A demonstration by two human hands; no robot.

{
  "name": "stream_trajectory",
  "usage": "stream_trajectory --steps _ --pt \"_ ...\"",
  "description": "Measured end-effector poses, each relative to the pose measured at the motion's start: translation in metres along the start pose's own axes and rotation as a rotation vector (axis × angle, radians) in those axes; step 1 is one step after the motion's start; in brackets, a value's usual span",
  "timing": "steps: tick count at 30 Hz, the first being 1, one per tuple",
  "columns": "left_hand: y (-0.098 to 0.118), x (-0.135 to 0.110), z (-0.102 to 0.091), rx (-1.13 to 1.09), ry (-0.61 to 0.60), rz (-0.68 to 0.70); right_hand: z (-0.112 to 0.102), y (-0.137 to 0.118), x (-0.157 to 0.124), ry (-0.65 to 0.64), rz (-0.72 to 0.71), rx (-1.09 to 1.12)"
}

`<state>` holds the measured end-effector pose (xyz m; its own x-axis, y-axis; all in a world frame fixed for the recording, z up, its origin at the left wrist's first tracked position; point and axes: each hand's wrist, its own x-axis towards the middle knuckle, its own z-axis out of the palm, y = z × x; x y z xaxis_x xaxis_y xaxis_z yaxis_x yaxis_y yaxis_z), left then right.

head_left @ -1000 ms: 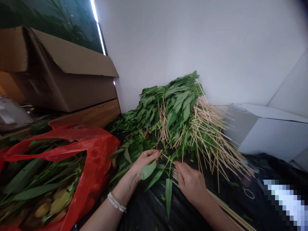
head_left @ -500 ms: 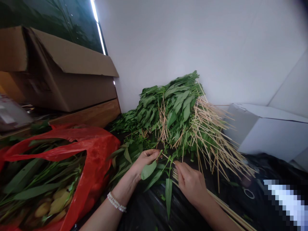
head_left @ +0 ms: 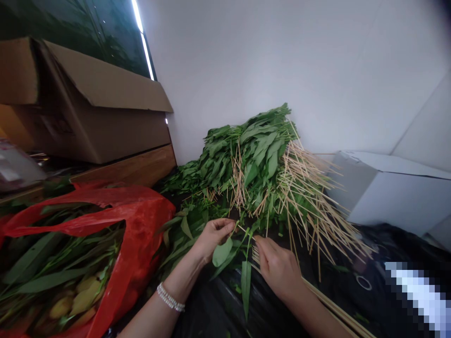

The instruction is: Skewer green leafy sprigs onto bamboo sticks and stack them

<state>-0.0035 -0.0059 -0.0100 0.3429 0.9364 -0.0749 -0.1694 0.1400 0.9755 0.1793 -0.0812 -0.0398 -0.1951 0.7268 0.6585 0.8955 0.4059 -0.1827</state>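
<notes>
My left hand (head_left: 214, 238), a beaded bracelet on its wrist, pinches a leafy green stem between thumb and fingers. A broad leaf (head_left: 222, 253) of it hangs below the palm. My right hand (head_left: 278, 263) is closed around a thin bamboo skewer (head_left: 242, 228), whose far end reaches the stem at my left fingertips. More long leaves (head_left: 246, 281) dangle between the hands, apparently from stems on the skewer. Beneath my right forearm lie bare bamboo skewers (head_left: 331, 303). Beyond both hands rises a heap of skewered leafy greens (head_left: 264, 145), its sticks fanning out rightward.
A red plastic bag (head_left: 141, 234) with greens and yellowish round produce lies on the left. Behind it stands an open cardboard box (head_left: 120, 126). A white box (head_left: 405, 197) is at the right. Black plastic sheeting (head_left: 207, 305) covers the surface below my hands.
The broad leaf under my left hand has swung a little to the right, and my left fingertips have shifted slightly. My right hand keeps its hold on the skewer.
</notes>
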Motion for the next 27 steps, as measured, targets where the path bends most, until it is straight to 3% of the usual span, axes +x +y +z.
stream_trajectory --steps 8,17,27 --pt "-0.004 0.005 -0.008 -0.097 0.005 -0.041 -0.001 -0.001 0.001 0.009 0.004 -0.008" --pt "0.000 0.000 0.000 -0.222 -0.003 -0.114 0.001 -0.003 -0.001 0.016 -0.008 0.038" --pt "-0.006 -0.001 0.005 -0.192 -0.061 -0.124 0.004 -0.005 -0.002 -0.007 -0.003 0.028"
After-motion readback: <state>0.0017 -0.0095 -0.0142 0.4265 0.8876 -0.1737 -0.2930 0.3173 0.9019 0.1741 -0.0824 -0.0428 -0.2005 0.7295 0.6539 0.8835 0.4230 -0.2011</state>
